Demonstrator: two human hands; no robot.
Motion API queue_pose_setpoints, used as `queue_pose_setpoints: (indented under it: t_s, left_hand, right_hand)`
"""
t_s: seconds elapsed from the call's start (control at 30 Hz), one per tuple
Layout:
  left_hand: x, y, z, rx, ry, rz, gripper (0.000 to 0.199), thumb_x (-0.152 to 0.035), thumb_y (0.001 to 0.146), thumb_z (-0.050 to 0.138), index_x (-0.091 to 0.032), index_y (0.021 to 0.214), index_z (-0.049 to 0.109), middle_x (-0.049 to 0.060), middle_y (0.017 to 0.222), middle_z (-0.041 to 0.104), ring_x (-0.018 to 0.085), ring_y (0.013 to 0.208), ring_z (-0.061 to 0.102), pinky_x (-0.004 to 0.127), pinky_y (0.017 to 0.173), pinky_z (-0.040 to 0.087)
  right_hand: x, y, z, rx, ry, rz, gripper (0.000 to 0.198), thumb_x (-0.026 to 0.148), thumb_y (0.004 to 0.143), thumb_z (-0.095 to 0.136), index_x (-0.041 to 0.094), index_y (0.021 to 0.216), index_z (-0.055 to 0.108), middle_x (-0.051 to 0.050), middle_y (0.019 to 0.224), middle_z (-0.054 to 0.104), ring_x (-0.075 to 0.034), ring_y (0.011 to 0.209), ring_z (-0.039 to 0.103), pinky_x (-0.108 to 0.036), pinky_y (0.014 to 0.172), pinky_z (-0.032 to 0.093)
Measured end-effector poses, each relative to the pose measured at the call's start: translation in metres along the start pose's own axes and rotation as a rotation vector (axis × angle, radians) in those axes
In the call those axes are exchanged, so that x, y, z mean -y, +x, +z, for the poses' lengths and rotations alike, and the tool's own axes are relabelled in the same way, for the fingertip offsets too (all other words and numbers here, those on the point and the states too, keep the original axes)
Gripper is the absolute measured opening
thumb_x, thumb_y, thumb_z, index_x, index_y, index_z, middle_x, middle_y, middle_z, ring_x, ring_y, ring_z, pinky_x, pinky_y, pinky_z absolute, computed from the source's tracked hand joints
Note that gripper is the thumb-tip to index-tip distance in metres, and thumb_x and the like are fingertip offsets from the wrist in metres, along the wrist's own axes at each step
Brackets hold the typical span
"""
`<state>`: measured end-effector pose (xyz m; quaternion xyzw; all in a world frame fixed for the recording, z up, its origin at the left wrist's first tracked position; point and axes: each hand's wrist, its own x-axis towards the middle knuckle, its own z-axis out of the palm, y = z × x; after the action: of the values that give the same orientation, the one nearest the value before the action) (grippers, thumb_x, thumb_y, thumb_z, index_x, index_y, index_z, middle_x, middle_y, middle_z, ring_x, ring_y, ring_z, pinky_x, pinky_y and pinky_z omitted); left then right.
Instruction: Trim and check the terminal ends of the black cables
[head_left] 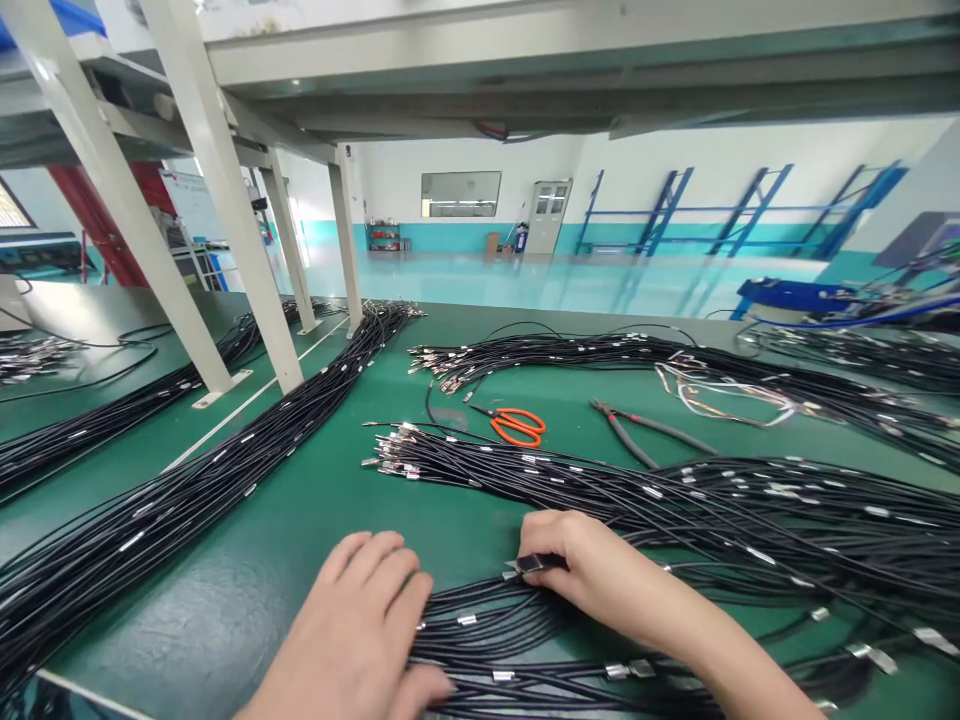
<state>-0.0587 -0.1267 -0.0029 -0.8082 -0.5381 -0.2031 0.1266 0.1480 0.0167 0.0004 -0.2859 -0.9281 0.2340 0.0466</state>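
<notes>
My right hand is closed around a small black utility knife, its pale blade pointing left. Just under the blade run the black cables of the nearest bundle, which carry small white labels. Whether the blade touches a cable I cannot tell. My left hand lies palm down at the left end of this bundle, its fingers stretched out and the thumb over the cables. It covers the cable ends there. Beyond my right hand, another black cable bundle ends in bare metal terminals.
Orange-handled scissors and grey-handled cutters lie on the green table. Further black bundles stretch along the left and the back. White posts hold a shelf overhead. Stripped wires lie at back right.
</notes>
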Motion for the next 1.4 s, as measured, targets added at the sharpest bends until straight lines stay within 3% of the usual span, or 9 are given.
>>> queue_pose_setpoints:
  t_s: [0.23, 0.47, 0.63, 0.8, 0.93, 1.07, 1.17, 1.3, 1.4]
  left_hand:
    - [-0.011, -0.016, 0.046, -0.073, 0.236, 0.129, 0.038, -0.044, 0.076, 0.056, -0.011, 0.094, 0.061, 0.01, 0.086, 0.065, 0.021, 0.072, 0.058, 0.029, 0.058, 0.044]
    - [-0.004, -0.007, 0.04, -0.086, 0.127, 0.184, 0.03, -0.029, 0.086, 0.041, -0.006, 0.089, 0.061, 0.01, 0.068, 0.058, 0.018, 0.055, 0.05, 0.028, 0.044, 0.038]
    - [-0.005, -0.006, 0.041, -0.073, 0.129, 0.164, 0.025, -0.027, 0.081, 0.049, -0.007, 0.088, 0.063, 0.008, 0.066, 0.058, 0.018, 0.055, 0.051, 0.028, 0.044, 0.04]
    - [-0.01, -0.001, 0.039, 0.068, 0.083, 0.088, 0.031, -0.03, 0.068, 0.065, -0.01, 0.091, 0.064, 0.01, 0.081, 0.062, 0.022, 0.07, 0.056, 0.034, 0.064, 0.048]
    - [-0.017, 0.017, 0.023, 0.379, -0.085, -0.127, 0.022, -0.03, 0.073, 0.059, -0.011, 0.082, 0.066, 0.011, 0.082, 0.062, 0.026, 0.074, 0.056, 0.04, 0.066, 0.047]
    - [-0.014, 0.035, 0.006, 0.516, -0.333, -0.305, 0.023, -0.027, 0.079, 0.05, -0.014, 0.091, 0.065, 0.011, 0.088, 0.061, 0.027, 0.083, 0.054, 0.046, 0.074, 0.043]
    - [-0.002, 0.049, 0.005, 0.41, -0.734, -0.452, 0.03, -0.033, 0.077, 0.054, -0.017, 0.102, 0.061, 0.009, 0.094, 0.061, 0.025, 0.089, 0.055, 0.043, 0.081, 0.042]
    - [0.02, 0.078, 0.018, 0.26, -1.586, -0.878, 0.04, -0.041, 0.078, 0.053, -0.009, 0.101, 0.055, 0.016, 0.101, 0.06, 0.023, 0.091, 0.058, 0.037, 0.081, 0.046]
    - [0.033, 0.101, 0.032, -0.032, -1.978, -1.157, 0.035, -0.036, 0.079, 0.055, -0.005, 0.094, 0.051, 0.024, 0.108, 0.055, 0.025, 0.093, 0.059, 0.036, 0.079, 0.049]
  right_hand:
    - [0.007, -0.003, 0.0, -0.056, -0.001, -0.034, 0.013, 0.014, 0.076, 0.053, 0.019, 0.069, 0.063, 0.0, 0.072, 0.058, -0.013, 0.07, 0.055, -0.021, 0.064, 0.041]
    - [-0.019, 0.001, -0.007, -0.585, -0.426, 0.291, 0.02, 0.017, 0.08, 0.048, 0.019, 0.093, 0.063, -0.005, 0.091, 0.06, -0.019, 0.084, 0.054, -0.027, 0.063, 0.042]
    - [-0.039, 0.005, -0.01, -0.571, -0.585, 0.353, 0.016, 0.015, 0.077, 0.052, 0.021, 0.08, 0.066, -0.002, 0.078, 0.061, -0.018, 0.078, 0.054, -0.025, 0.054, 0.038]
    - [-0.041, 0.0, -0.017, -0.819, -0.541, 0.31, 0.017, 0.016, 0.077, 0.049, 0.021, 0.077, 0.066, -0.001, 0.08, 0.062, -0.016, 0.078, 0.056, -0.024, 0.055, 0.039]
    - [-0.044, -0.006, -0.021, -0.975, -0.481, 0.256, 0.017, 0.019, 0.078, 0.048, 0.02, 0.078, 0.065, -0.001, 0.073, 0.063, -0.016, 0.073, 0.058, -0.024, 0.057, 0.04]
    - [-0.043, -0.009, -0.024, -0.99, -0.436, 0.206, 0.015, 0.021, 0.078, 0.048, 0.02, 0.076, 0.063, 0.0, 0.07, 0.061, -0.015, 0.067, 0.058, -0.023, 0.056, 0.041]
    - [-0.039, -0.01, -0.027, -0.981, -0.383, 0.142, 0.016, 0.023, 0.079, 0.047, 0.02, 0.074, 0.062, -0.001, 0.07, 0.061, -0.015, 0.067, 0.058, -0.023, 0.058, 0.041]
    - [-0.034, -0.011, -0.03, -0.965, -0.327, 0.109, 0.016, 0.027, 0.08, 0.048, 0.019, 0.071, 0.06, -0.001, 0.065, 0.058, -0.014, 0.064, 0.056, -0.023, 0.056, 0.04]
    - [-0.034, -0.011, -0.03, -0.865, -0.288, 0.104, 0.017, 0.026, 0.08, 0.047, 0.02, 0.071, 0.059, -0.001, 0.064, 0.057, -0.014, 0.061, 0.054, -0.024, 0.055, 0.04]
